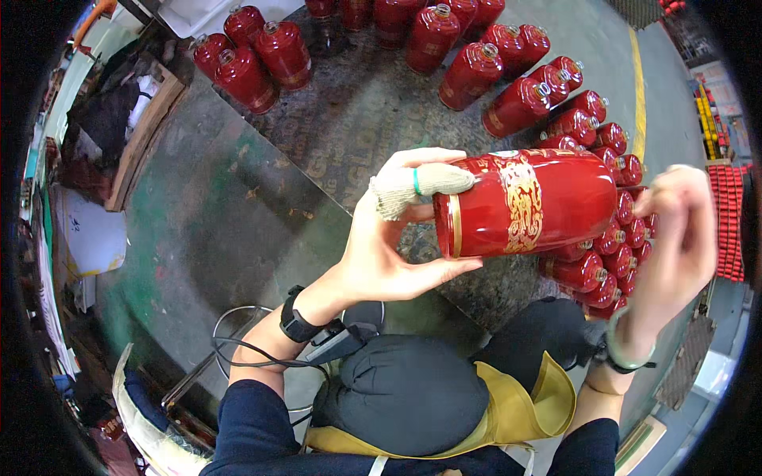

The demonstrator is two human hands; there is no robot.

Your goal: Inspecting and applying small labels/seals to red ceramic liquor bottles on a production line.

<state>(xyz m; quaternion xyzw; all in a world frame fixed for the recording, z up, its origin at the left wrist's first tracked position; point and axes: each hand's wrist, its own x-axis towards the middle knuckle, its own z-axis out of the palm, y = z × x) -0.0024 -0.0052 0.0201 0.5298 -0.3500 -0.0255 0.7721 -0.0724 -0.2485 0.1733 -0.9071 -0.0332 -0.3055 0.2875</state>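
My left hand [373,254] grips a glossy red glass bottle [563,202] by its base end, thumb below and fingers above. Fabric covers part of its fingers. The bottle lies sideways in the air, with gold ornament round its side and a gold band at its base. Beside the other end is my right hand [679,238], its fingers curled and smeared by motion. Whether they touch the bottle or hold anything, I cannot tell. The bottle's neck does not show clearly.
Many similar red bottles [472,75] stand on a dark, worn board [341,135], curving from far left round to the right. My legs in dark trousers and a yellow apron [524,404] are below. A cable [270,363] runs by my left forearm. Wooden boards [147,139] stand at left.
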